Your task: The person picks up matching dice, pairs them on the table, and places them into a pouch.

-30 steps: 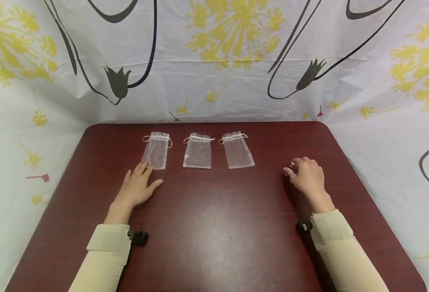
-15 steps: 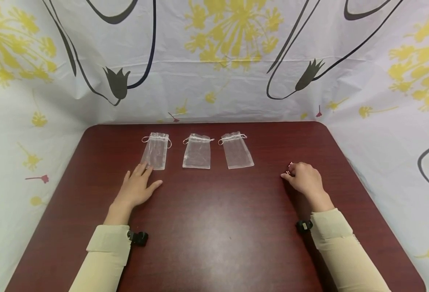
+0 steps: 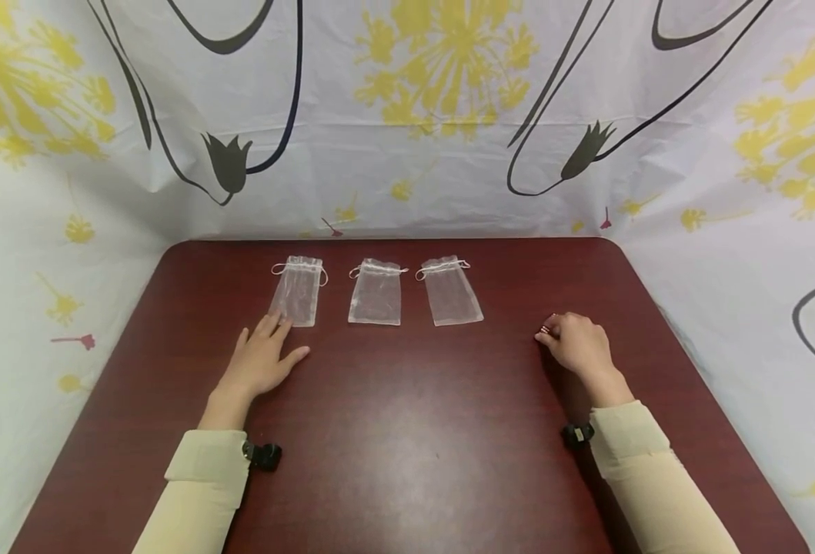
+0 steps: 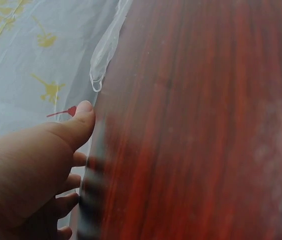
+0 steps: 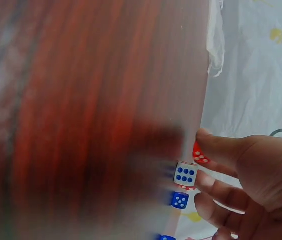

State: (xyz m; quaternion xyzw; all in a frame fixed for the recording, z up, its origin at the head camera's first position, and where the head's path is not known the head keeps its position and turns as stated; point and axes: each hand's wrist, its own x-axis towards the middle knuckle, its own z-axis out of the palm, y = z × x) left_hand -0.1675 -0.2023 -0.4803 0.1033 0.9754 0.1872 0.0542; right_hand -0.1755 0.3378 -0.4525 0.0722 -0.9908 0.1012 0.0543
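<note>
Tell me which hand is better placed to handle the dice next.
Right, I'd judge: the right hand holds a red die, with a white die and a blue die close by. The left hand is across the table, at the leftmost bag.

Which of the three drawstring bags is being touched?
The leftmost bag: the left hand touches its near end; the middle bag and right bag lie untouched.

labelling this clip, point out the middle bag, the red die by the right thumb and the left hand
Middle bag [image 3: 376,300]: head view, on the middle of its sheer body.
Red die [image 5: 200,154]: right wrist view, on its white-pipped face.
Left hand [image 3: 255,363]: head view, on the back of the hand.
</note>
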